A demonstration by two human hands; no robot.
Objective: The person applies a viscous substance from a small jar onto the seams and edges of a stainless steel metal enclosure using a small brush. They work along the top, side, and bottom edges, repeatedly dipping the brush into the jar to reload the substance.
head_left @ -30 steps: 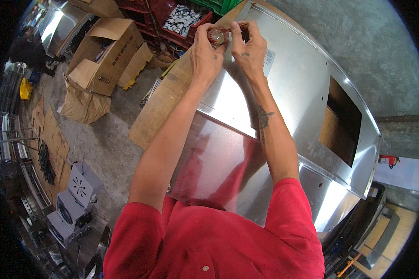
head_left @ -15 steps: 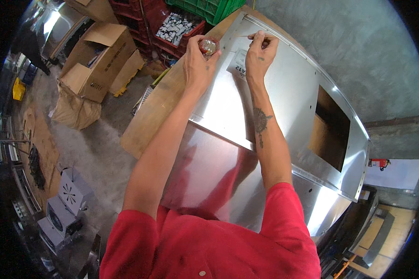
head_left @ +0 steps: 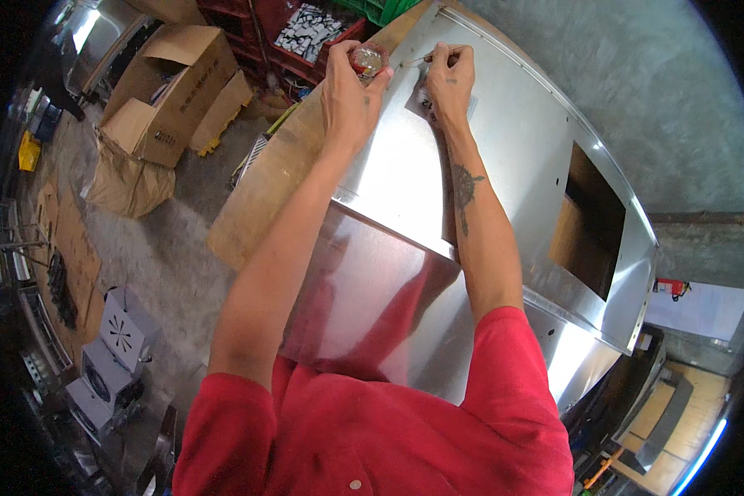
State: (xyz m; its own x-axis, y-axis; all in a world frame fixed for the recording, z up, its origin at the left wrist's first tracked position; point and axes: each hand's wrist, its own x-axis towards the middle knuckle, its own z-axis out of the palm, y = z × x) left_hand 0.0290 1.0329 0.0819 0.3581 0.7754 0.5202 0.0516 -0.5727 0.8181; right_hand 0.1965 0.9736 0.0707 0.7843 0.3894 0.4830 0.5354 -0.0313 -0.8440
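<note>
My left hand is closed round a small round container with a reddish side and a pale, shiny top or content. It is held over the far left edge of a large shiny sheet-metal panel. In a pinch, my right hand holds a thin stick, whose tip points left, at or just above the panel near the container; whether it touches I cannot tell. Whether the stick ends in a brush is too small to see. A printed label on the panel is partly covered by my right hand.
The panel has a rectangular cutout on the right and lies over a wooden board. Open cardboard boxes, red crates and a green crate stand beyond on the left. Grey metal housings are on the floor.
My right hand has moved left and slightly nearer, bringing the stick closer to the container and over the label. My left hand still holds the container, slightly farther up in the view.
</note>
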